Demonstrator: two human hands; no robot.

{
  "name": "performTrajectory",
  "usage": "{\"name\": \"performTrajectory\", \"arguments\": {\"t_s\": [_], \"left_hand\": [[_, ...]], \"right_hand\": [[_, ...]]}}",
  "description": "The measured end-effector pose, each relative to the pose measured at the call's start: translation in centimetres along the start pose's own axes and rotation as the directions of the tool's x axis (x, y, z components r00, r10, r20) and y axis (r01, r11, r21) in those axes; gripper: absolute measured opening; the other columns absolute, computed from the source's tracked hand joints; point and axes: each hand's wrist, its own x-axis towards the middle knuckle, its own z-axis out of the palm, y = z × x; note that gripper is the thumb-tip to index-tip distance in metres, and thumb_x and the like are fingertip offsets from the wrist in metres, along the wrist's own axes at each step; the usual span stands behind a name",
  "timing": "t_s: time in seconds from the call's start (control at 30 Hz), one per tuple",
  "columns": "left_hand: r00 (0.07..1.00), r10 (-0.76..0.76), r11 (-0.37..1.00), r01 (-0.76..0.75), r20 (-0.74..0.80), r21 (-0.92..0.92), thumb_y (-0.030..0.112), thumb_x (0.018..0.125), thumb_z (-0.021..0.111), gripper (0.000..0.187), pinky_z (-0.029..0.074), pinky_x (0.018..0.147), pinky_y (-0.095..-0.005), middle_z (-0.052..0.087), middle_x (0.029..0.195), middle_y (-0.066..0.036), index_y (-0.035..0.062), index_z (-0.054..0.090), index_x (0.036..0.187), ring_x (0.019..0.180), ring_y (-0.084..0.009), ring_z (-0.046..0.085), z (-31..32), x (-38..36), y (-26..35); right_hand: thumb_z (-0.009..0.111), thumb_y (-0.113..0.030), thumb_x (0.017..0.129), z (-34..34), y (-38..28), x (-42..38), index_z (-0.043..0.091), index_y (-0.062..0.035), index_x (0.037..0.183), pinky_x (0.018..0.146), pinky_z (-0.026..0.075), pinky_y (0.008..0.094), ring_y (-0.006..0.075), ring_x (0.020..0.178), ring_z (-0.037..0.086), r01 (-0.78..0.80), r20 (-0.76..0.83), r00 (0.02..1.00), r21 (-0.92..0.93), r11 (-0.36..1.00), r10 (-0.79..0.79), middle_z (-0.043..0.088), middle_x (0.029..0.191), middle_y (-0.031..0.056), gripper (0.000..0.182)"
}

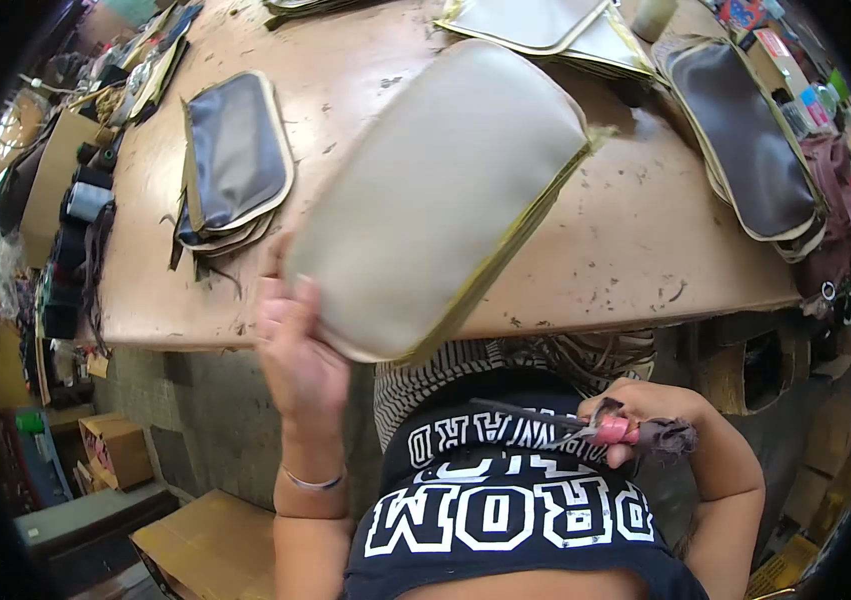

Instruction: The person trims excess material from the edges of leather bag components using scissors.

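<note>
My left hand (297, 340) grips the lower left edge of a large pale grey, round-cornered leather-like panel (435, 200) with a frayed yellowish edge. The panel is tilted above the front of the table. My right hand (620, 420) is closed near my waist around a thin dark tool with a pink-wrapped handle (615, 430). Dark cloth bunches at the handle's end. What kind of tool it is cannot be made out.
The brown worktable (585, 280) carries a dark stack of panels (240, 150) at left, another dark stack (740, 140) at right and pale panels (535, 20) at the back. Thread spools (90, 200) line the left edge. A cardboard box (210, 545) stands at lower left.
</note>
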Motion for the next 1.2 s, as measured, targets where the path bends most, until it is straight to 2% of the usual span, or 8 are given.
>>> {"name": "performTrajectory", "arguments": {"t_s": [0.1, 0.27, 0.57, 0.67, 0.9, 1.0, 1.13, 1.2], "left_hand": [[0.938, -0.292, 0.955, 0.295, 0.188, 0.014, -0.006, 0.072, 0.047, 0.063, 0.033, 0.089, -0.0266, 0.032, 0.122, -0.015, -0.0010, 0.014, 0.125, 0.109, -0.0169, 0.037, -0.2, -2.5, -0.9], [0.885, -0.380, 0.924, 0.351, 0.268, 0.152, -0.010, 0.068, 0.047, 0.074, 0.030, 0.090, -0.0250, 0.025, 0.127, -0.014, -0.0002, 0.004, 0.127, 0.111, -0.0167, 0.034, -1.2, -3.1, -1.7], [0.890, -0.361, 0.918, 0.285, 0.280, 0.277, -0.011, 0.073, 0.045, 0.072, 0.032, 0.086, -0.0220, 0.026, 0.126, -0.014, 0.0014, 0.001, 0.128, 0.107, -0.0154, 0.037, 0.6, -5.3, -3.6], [0.870, -0.388, 0.906, 0.301, 0.303, 0.296, -0.011, 0.073, 0.044, 0.071, 0.031, 0.087, -0.0223, 0.027, 0.126, -0.014, 0.0012, 0.000, 0.128, 0.107, -0.0156, 0.037, 0.4, -5.4, -3.7], [0.864, -0.415, 0.890, 0.319, 0.287, 0.327, -0.010, 0.071, 0.046, 0.062, 0.036, 0.081, -0.0211, 0.046, 0.106, -0.013, -0.0026, 0.016, 0.125, 0.096, -0.0138, 0.045, -0.7, -4.6, -2.9], [0.874, -0.391, 0.899, 0.294, 0.290, 0.326, -0.010, 0.071, 0.048, 0.055, 0.039, 0.078, -0.0203, 0.049, 0.098, -0.010, -0.0038, 0.027, 0.121, 0.090, -0.0116, 0.048, -0.7, -4.5, -3.0], [0.852, -0.413, 0.885, 0.292, 0.321, 0.364, -0.013, 0.069, 0.049, 0.050, 0.040, 0.078, -0.0211, 0.045, 0.106, -0.010, -0.0044, 0.035, 0.117, 0.091, -0.0119, 0.047, -0.1, -4.8, -3.1], [0.844, -0.431, 0.875, 0.306, 0.319, 0.375, -0.014, 0.069, 0.049, 0.049, 0.041, 0.078, -0.0217, 0.043, 0.109, -0.009, -0.0045, 0.037, 0.115, 0.092, -0.0124, 0.048, 0.0, -5.0, -3.4]], "right_hand": [[0.065, -0.046, 0.057, -0.1, 0.6, 0.1, 0.046, -0.0030, 0.071, 0.047, 0.034, 0.0269, 0.0128, 0.051, 0.040, -0.055, -0.058, 0.997, 0.064, 0.996, 0.059, 0.044, 0.056, 0.0024, 0.049], [0.068, -0.045, 0.051, -0.5, 1.0, 0.2, 0.049, -0.0016, 0.076, 0.052, 0.036, 0.0259, 0.0109, 0.058, 0.043, -0.182, 0.001, 0.983, 0.128, 0.975, 0.183, 0.048, 0.064, 0.0019, 0.053], [0.062, -0.051, 0.055, -0.7, 1.7, 0.8, 0.048, -0.0032, 0.075, 0.050, 0.036, 0.0274, 0.0150, 0.056, 0.044, -0.108, -0.014, 0.994, 0.075, 0.991, 0.109, 0.048, 0.062, 0.0033, 0.054], [0.056, -0.050, 0.068, -0.5, 2.8, 0.3, 0.042, -0.0026, 0.059, 0.043, 0.032, 0.0298, 0.0161, 0.046, 0.040, -0.061, -0.016, 0.998, -0.005, 0.998, 0.061, 0.039, 0.048, 0.0046, 0.050], [0.054, -0.050, 0.070, 0.4, 3.7, 0.3, 0.045, -0.0014, 0.058, 0.041, 0.035, 0.0248, 0.0118, 0.044, 0.044, -0.057, 0.052, 0.997, 0.191, 0.980, 0.048, 0.041, 0.048, 0.0028, 0.051], [0.044, -0.070, 0.060, 0.1, 2.4, 0.4, 0.042, -0.0051, 0.067, 0.044, 0.032, 0.0278, 0.0175, 0.050, 0.041, -0.188, 0.123, 0.978, 0.160, 0.969, 0.169, 0.041, 0.055, 0.0036, 0.065], [0.047, -0.072, 0.055, 0.0, 1.5, 0.2, 0.042, -0.0055, 0.067, 0.038, 0.029, 0.0221, 0.0092, 0.045, 0.041, -0.353, 0.182, 0.933, 0.286, 0.891, 0.311, 0.042, 0.056, 0.0007, 0.068], [0.060, -0.062, 0.051, 0.4, 1.9, 0.1, 0.044, -0.0051, 0.071, 0.037, 0.030, 0.0176, 0.0053, 0.044, 0.041, -0.428, 0.187, 0.904, 0.391, 0.815, 0.385, 0.043, 0.058, -0.0011, 0.062]]}}
